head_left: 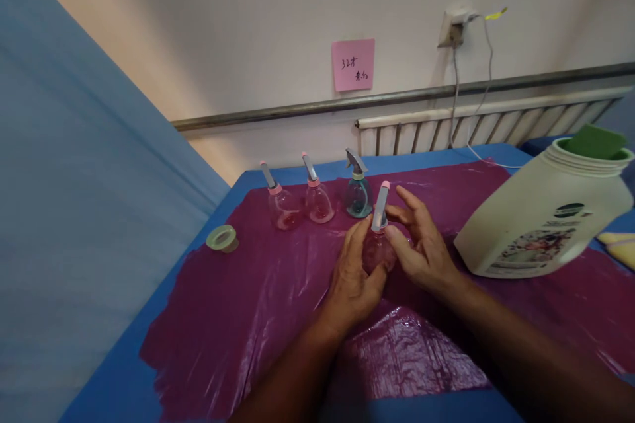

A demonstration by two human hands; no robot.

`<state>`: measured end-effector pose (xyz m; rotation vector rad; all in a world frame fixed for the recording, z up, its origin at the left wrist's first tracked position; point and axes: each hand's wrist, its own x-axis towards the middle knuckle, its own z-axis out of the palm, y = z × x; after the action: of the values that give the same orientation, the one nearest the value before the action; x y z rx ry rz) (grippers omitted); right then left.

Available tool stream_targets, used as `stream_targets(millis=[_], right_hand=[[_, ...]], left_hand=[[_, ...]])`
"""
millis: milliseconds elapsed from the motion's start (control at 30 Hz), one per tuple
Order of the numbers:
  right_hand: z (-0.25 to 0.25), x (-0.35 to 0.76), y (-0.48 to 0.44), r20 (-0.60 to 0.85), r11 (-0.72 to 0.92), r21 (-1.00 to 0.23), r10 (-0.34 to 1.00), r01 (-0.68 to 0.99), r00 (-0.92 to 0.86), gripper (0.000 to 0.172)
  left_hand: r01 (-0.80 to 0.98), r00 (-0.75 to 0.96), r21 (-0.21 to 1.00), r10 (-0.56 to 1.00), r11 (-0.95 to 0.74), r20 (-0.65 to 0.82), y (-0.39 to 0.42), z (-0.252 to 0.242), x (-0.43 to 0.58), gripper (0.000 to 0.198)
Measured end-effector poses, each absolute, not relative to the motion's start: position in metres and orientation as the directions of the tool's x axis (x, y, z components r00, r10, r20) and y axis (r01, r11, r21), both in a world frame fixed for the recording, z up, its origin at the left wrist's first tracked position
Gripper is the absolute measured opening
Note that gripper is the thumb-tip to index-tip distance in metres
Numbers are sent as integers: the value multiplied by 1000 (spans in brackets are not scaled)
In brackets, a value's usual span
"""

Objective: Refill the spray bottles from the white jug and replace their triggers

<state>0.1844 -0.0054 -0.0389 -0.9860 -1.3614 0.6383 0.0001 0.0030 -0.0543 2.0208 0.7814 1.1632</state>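
My left hand (353,276) is wrapped round the belly of a small clear pink spray bottle (379,238) standing on a magenta plastic sheet (258,304). My right hand (419,244) pinches the bottle's neck just below its grey trigger head, thumb and fingers closed on it. Behind stand two more pink spray bottles, one at the far left (282,201) and one beside it (317,197), and a teal one (358,188), all in a row.
A large white jug (540,218) leans at the right, its mouth open with a green cap (595,142) at the rim. A pale green tape roll (222,238) lies at the left on the blue table (114,383). Radiator, cable and pink wall note behind.
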Motion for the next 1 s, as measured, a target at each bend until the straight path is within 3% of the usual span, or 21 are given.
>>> stream_targets(millis=[167,333,467,600,767,1000], right_hand=[[-26,191,-7,431,422,-898,900,122,63,76],[-27,183,2,528,478,-845,817,240,230,85],[-32,175,8,554,503,-832,783,235,284,86],[-32,176,0,545,495,-835,803,240,242,90],[-32,182,-10,470,450,-874,878,185,86,82],[-30,175,3,532,478,-845,799,239,282,85]], left_hand=[[183,413,784,771,-592,486,4,-56,1,95],[205,407,792,786,-575,466,4,-54,3,94],[214,395,773,777,-597,490,4,-50,3,93],[223,399,769,776,-599,488,3,-47,2,89],[213,412,775,774,-595,481,3,-47,3,87],[234,390,784,794,-575,466,3,-46,5,89]])
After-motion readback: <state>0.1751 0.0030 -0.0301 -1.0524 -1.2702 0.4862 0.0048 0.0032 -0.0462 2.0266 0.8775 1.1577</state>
